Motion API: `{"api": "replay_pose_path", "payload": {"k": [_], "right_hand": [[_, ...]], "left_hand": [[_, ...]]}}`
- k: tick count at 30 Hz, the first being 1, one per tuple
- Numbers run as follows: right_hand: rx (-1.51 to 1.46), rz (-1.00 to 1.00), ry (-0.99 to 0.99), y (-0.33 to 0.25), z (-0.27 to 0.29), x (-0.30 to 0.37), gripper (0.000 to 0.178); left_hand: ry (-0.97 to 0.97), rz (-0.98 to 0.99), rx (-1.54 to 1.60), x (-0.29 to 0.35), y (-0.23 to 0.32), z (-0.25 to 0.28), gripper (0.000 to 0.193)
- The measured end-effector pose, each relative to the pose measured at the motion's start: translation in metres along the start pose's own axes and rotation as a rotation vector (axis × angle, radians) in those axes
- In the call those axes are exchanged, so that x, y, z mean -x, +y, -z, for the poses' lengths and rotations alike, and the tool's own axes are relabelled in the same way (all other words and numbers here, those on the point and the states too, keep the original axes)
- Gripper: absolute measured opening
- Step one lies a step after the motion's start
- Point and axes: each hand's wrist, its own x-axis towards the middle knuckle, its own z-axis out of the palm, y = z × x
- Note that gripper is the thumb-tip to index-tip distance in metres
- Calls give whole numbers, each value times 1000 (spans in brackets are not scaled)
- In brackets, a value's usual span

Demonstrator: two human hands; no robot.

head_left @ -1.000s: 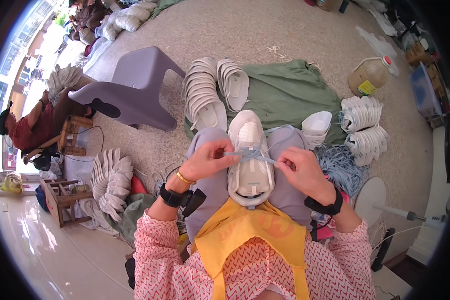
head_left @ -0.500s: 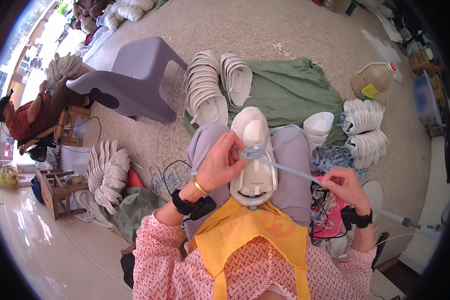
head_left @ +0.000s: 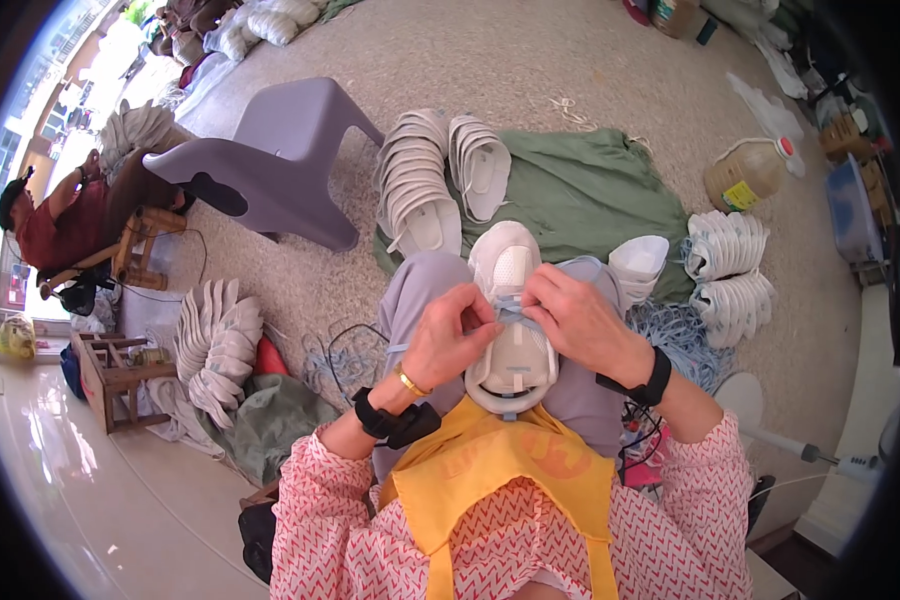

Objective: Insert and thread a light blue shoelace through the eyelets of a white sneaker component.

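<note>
A white shoe upper (head_left: pixel 511 368) lies on my lap between my thighs, its toe pointing away from me. Light blue shoelace (head_left: pixel 509 302) crosses its throat. On the left side of the lacing my left hand (head_left: pixel 452 340) is closed, thumb and fingers pinched together at the lace. My right hand (head_left: pixel 580 318) comes in from the other side, its fingertips pinching the lace over the eyelets. The exact grip of the fingertips is partly hidden by the fingers themselves.
Stacked white uppers (head_left: pixel 413 180) rest on a green cloth (head_left: pixel 590 190) ahead. Laced uppers (head_left: pixel 727 245) and a heap of blue laces (head_left: pixel 675 340) lie to the right, near a plastic jug (head_left: pixel 750 172). A grey chair (head_left: pixel 290 130) and a seated person (head_left: pixel 65 225) are at left.
My right hand has moved left and inward, from out beside my right knee with the lace stretched taut, to the lacing on the shoe upper. My left hand stays near the lacing.
</note>
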Motion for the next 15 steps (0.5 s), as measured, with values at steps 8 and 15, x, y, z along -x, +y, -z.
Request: {"api": "replay_pose_path", "payload": {"k": [8, 15], "right_hand": [[-304, -488, 41, -1, 1, 10, 10], [-434, -568, 70, 7, -3, 14, 8]], "left_hand": [[-173, 140, 215, 13, -7, 21, 16], [-171, 295, 315, 79, -11, 126, 16]]}}
